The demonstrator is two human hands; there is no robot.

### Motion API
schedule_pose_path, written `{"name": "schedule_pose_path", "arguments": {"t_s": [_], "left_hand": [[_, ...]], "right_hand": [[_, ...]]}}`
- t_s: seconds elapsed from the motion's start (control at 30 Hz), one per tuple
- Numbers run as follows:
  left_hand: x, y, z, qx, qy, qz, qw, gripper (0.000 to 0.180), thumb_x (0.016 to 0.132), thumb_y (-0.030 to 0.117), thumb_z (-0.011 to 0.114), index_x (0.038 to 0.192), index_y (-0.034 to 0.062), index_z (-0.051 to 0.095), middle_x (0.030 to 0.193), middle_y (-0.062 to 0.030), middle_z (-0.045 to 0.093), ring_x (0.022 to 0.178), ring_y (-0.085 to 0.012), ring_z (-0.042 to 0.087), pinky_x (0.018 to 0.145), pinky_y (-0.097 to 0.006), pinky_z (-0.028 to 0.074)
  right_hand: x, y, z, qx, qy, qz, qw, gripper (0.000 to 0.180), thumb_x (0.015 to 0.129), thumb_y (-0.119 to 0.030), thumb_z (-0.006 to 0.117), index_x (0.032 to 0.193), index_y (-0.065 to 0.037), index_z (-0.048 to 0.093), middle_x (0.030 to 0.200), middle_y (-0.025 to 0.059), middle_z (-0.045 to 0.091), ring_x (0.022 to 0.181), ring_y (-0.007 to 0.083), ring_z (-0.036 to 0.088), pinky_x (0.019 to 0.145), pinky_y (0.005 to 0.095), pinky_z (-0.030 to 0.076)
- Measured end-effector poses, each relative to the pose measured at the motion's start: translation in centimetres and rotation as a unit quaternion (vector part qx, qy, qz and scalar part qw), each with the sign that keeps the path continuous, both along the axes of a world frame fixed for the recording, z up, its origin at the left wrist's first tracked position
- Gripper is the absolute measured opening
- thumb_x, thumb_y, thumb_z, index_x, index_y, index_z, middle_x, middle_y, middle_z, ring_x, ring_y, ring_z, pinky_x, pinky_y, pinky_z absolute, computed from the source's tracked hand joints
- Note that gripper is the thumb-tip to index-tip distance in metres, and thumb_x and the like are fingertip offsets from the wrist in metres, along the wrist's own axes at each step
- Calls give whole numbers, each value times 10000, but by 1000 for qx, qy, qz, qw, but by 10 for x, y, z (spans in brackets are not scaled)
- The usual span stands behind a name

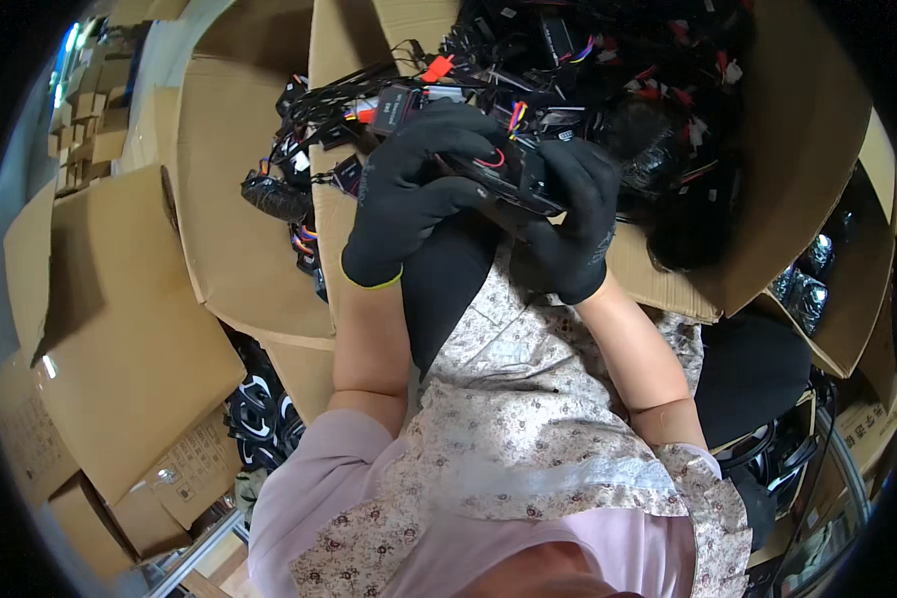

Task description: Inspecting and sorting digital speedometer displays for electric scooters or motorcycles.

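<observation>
Both my hands wear black gloves and are raised over my lap at the front of a large open cardboard box. Between them is a black electronic part with a short pink-red wire loop; its exact kind is partly hidden by my fingers. My left hand is closed on its left side, thumb along the lower edge. The fingers of my right hand are wrapped round its right end. Just beyond my left hand lies a black labelled box-shaped module, with a red connector and a bundle of black cables nearby.
Inside the big box are many black wired parts and a plastic-wrapped black bundle. More wired parts sit in a carton at the left. Stacked cartons stand far left; another holding shiny wrapped pieces is at right.
</observation>
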State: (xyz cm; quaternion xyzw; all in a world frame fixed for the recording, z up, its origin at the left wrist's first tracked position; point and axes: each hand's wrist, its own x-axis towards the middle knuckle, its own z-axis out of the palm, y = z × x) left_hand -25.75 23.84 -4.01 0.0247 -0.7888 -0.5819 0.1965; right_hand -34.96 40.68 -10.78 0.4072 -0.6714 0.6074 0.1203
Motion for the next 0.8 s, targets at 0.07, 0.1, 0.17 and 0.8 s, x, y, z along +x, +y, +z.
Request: {"name": "schedule_pose_path", "arguments": {"t_s": [0.07, 0.1, 0.17, 0.8], "left_hand": [[4, -1, -9, -45, 3, 6, 999, 328, 740, 73, 776, 1055, 31, 696, 1159, -103, 683, 1150, -261, 588, 1030, -389, 432], [5, 1, -14, -45, 17, 25, 998, 327, 745, 93, 784, 1055, 33, 699, 1153, -98, 685, 1149, -262, 586, 1031, -391, 429], [5, 6, -20, -46, 37, 51, 997, 331, 772, 138, 801, 1069, 36, 694, 1153, -85, 689, 1104, -234, 601, 996, -368, 450], [32, -5, 30, 256, 243, 302, 885, 499, 998, 416, 577, 1367, 83, 534, 1405, -86, 543, 1305, -259, 503, 1108, -464, 399]], "right_hand": [[0, -1, 2, 0, 16, 0, 1000, 642, 665, -152, 845, 1252, -49, 607, 1169, 116, 618, 1079, 326, 557, 959, 449, 426], [-2, -2, 0, 0, 15, 3, 1000, 642, 665, -152, 845, 1252, -49, 607, 1169, 116, 618, 1079, 326, 557, 959, 449, 426], [-8, -2, -5, 0, 56, 4, 998, 656, 650, -170, 858, 1246, -46, 613, 1180, 115, 630, 1085, 331, 563, 961, 450, 428], [-122, -15, -66, 226, 25, -61, 972, 587, 806, -279, 778, 1326, -92, 580, 1397, 195, 511, 1267, 369, 508, 1047, 455, 431]]}}
